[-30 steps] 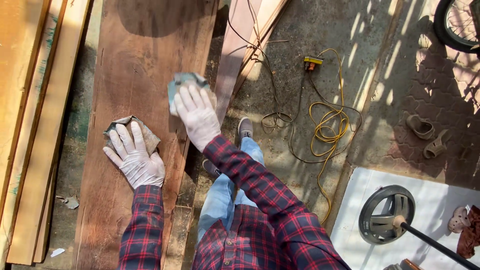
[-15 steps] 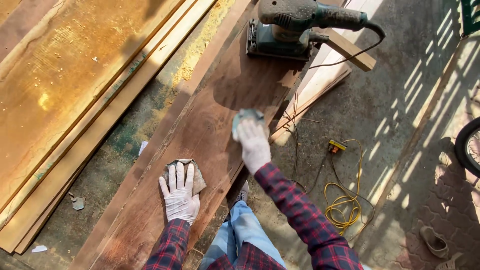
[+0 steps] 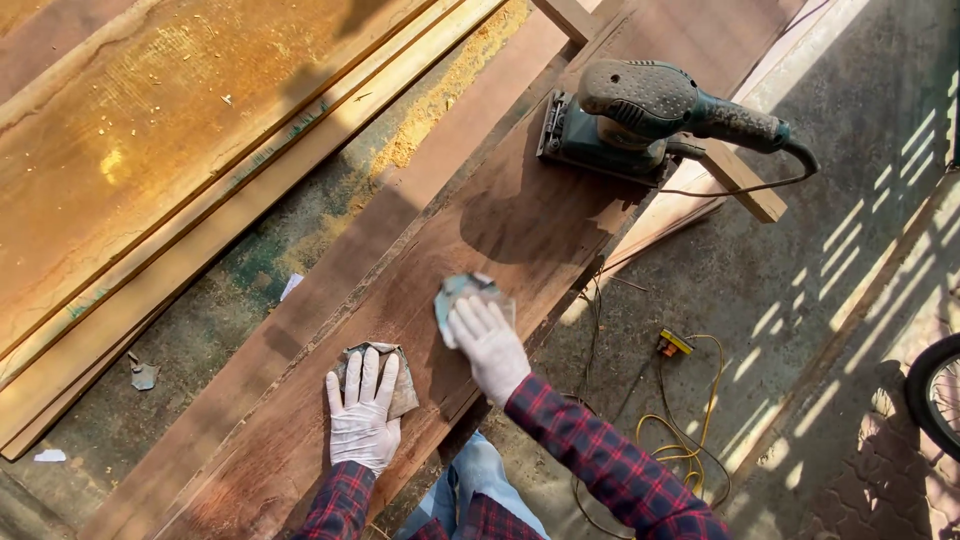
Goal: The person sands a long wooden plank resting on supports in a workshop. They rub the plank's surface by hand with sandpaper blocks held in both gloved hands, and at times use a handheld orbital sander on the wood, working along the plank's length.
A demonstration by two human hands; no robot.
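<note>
Gloved right hand [image 3: 487, 345] is pressing flat, fingers spread, on a sandpaper sheet [image 3: 462, 293] atop a reddish wood plank [image 3: 520, 215]; gloved left hand [image 3: 363, 412] is lying splayed on a 2nd sheet [image 3: 402, 380] nearby. Neither is gripping. Green elec. sander [image 3: 625, 118] is sitting further up the plank w/ cord trailing.

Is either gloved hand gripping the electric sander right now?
No: the sander sits alone farther up the plank, while the left hand and right hand each press a sandpaper piece flat on the wood.
</note>
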